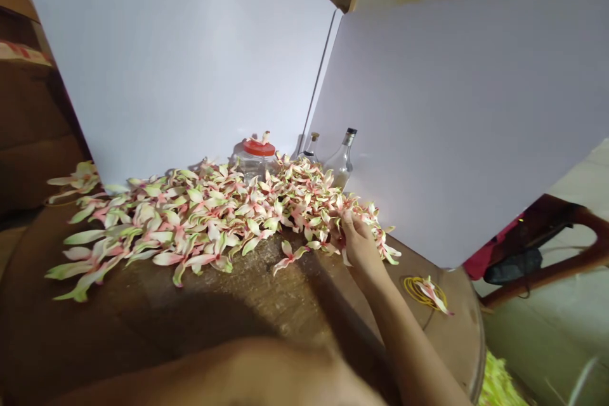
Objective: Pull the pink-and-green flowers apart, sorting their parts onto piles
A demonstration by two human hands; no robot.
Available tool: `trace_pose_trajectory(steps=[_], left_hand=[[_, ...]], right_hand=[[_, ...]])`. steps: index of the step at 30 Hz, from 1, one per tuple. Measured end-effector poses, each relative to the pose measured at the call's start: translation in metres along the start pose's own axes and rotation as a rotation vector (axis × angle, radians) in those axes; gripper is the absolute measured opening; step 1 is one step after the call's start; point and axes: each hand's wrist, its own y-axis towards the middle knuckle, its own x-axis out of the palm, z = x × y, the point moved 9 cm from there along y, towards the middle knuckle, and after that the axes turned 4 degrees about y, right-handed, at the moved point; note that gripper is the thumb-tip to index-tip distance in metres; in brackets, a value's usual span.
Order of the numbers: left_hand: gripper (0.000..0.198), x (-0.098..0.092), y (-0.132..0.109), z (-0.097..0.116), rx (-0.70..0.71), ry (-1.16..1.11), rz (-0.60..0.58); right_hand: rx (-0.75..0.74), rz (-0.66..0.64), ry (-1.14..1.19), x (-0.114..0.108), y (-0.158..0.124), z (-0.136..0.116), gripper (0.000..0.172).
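Flowers [183, 222], heaped longest crosswise, petals [84, 238] pointing every way, right hand [359, 241] touching

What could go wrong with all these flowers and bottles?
The right hand is in the flowers, close to the black-topped bottle, so a bump might tip it. Squeezing hard with the fingers could bruise the petals. One loose flower sits on the red lid, so a knock could make it slide off.
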Motion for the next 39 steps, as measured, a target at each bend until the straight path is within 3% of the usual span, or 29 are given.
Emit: trace_pose_trajectory(steps=[2, 5, 6, 8, 14, 21, 25, 34, 39], left_hand=[[0.035, -0.043, 0.0, -0.003, -0.012, 0.1, 0.18], [0.034, -0.115, -0.015, -0.006, -0.059, 0.41, 0.602], [0.034, -0.13, -0.019, -0.006, -0.058, 0.494, 0.683], [0.03, -0.143, -0.022, -0.008, -0.038, 0.579, 0.73], [0.03, -0.142, -0.014, -0.018, 0.045, 0.501, 0.726], [0.034, -0.146, -0.01, -0.037, 0.062, 0.269, 0.727], [0.035, -0.152, -0.01, -0.045, 0.075, 0.164, 0.756], [0.034, -0.159, -0.018, -0.028, 0.198, 0.278, 0.783], [0.033, -0.161, -0.019, -0.026, 0.14, 0.344, 0.804]], right_hand=[[0.035, -0.048, -0.05, 0.008, -0.004, 0.003, 0.046], [0.045, -0.18, -0.019, 0.031, -0.014, 0.004, 0.034], [0.038, -0.222, 0.023, 0.04, -0.018, 0.003, 0.03], [0.027, -0.268, 0.121, 0.053, -0.026, 0.0, 0.026], [0.077, -0.265, 0.302, 0.071, -0.037, 0.003, 0.024], [0.121, -0.224, 0.365, 0.072, -0.038, 0.012, 0.019], [0.076, -0.181, 0.317, 0.068, -0.037, 0.009, 0.021], [0.009, -0.226, 0.245, 0.068, -0.034, 0.008, 0.021], [-0.046, -0.207, 0.127, 0.061, -0.032, 0.004, 0.015]])
